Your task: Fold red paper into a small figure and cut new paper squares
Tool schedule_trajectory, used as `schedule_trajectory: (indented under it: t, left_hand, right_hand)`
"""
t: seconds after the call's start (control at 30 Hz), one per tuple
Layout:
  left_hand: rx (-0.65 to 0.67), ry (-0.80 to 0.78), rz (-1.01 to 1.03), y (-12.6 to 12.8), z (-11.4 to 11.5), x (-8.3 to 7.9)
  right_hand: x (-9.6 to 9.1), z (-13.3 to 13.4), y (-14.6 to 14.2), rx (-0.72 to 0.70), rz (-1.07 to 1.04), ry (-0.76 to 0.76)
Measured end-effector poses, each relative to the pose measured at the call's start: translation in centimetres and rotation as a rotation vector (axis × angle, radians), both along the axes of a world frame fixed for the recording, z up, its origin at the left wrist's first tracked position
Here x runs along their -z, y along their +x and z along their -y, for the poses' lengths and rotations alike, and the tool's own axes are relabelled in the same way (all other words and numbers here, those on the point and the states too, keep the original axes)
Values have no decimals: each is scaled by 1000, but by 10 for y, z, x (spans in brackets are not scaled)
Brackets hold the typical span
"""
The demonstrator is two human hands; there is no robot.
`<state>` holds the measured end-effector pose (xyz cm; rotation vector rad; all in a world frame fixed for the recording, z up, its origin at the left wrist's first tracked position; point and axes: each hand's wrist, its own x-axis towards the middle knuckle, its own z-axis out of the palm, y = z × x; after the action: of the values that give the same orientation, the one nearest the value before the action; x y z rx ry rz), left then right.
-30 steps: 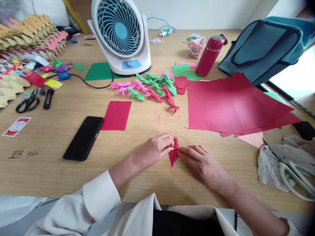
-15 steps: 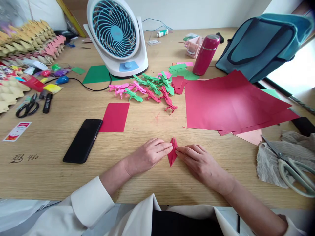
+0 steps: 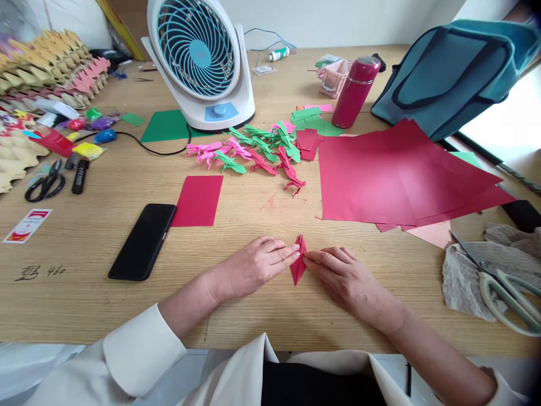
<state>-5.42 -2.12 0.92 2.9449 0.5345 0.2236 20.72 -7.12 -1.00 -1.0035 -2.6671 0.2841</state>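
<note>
A small red folded paper (image 3: 298,273), a narrow diamond with a lengthwise slit, lies on the wooden table in front of me. My left hand (image 3: 262,262) has its fingers together, the tips pressing on the paper's left side and middle. From the other side, my right hand (image 3: 344,279) grips the right edge between thumb and fingers; the thumb is mostly hidden. Beyond my hands lies a cluster of folded paper figures in pink, green (image 3: 230,162) and red (image 3: 289,169). A flat red paper rectangle (image 3: 198,200) rests to the left, partly beside a black phone (image 3: 142,242).
Large red sheets (image 3: 380,180) cover the right side, with big scissors (image 3: 501,282) on a crumpled cloth (image 3: 465,287). Behind stand a white fan (image 3: 200,56), a red thermos (image 3: 356,93) and a teal bag (image 3: 448,79). Small black scissors (image 3: 45,183) and a marker (image 3: 80,176) lie left.
Fingers of my left hand have slid slightly right and cover more of the folded paper's middle. My right hand stays at its edge. The view has shifted a little.
</note>
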Motion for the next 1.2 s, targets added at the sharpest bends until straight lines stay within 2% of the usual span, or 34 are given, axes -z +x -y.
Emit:
schedule_trajectory:
  t: [0.17, 0.3, 0.57, 0.7, 0.97, 1.2]
  left_hand:
    - [-28, 29, -11, 0, 1, 2]
    - [-138, 47, 3, 5, 12, 8]
    - [-300, -35, 49, 15, 30, 12]
    - [-301, -43, 53, 16, 32, 14]
    - [-218, -56, -95, 10, 27, 11]
    - [-211, -85, -97, 10, 22, 11]
  right_hand:
    - [0, 0, -1, 4, -5, 17]
    - [-1, 1, -2, 20, 5, 25]
    - [1, 4, -1, 87, -17, 46]
    - [1, 4, -1, 94, -9, 60]
    - [-1, 2, 1, 58, -7, 26]
    - [-3, 1, 0, 44, -1, 29]
